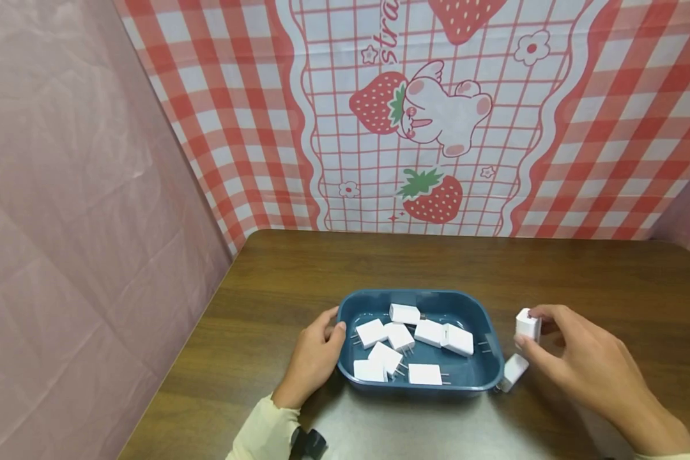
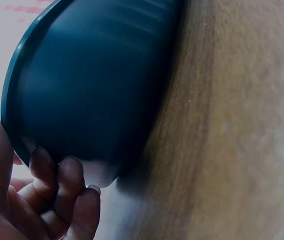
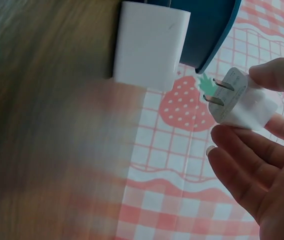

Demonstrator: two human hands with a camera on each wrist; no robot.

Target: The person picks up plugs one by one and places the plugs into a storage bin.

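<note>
A dark blue plastic bin (image 1: 415, 387) stands on the wooden table with several white charger plugs (image 1: 425, 374) lying loose inside, their metal prongs pointing various ways. My left hand (image 1: 315, 352) grips the bin's left end, thumb at the rim and fingers curled against the outer wall; the left wrist view shows those fingers (image 2: 71, 175) touching it. To the right of the bin, my right hand (image 1: 589, 364) pinches a white charger plug (image 3: 247, 102) between thumb and fingers, two flat prongs showing. Another white charger plug (image 1: 514, 372) lies on the table against the bin's right end.
The brown wooden table (image 1: 264, 319) extends around the bin. Behind it hangs a red-and-white checked cloth (image 1: 253, 115) with strawberry prints. A pink cloth (image 1: 86, 223) hangs along the left side.
</note>
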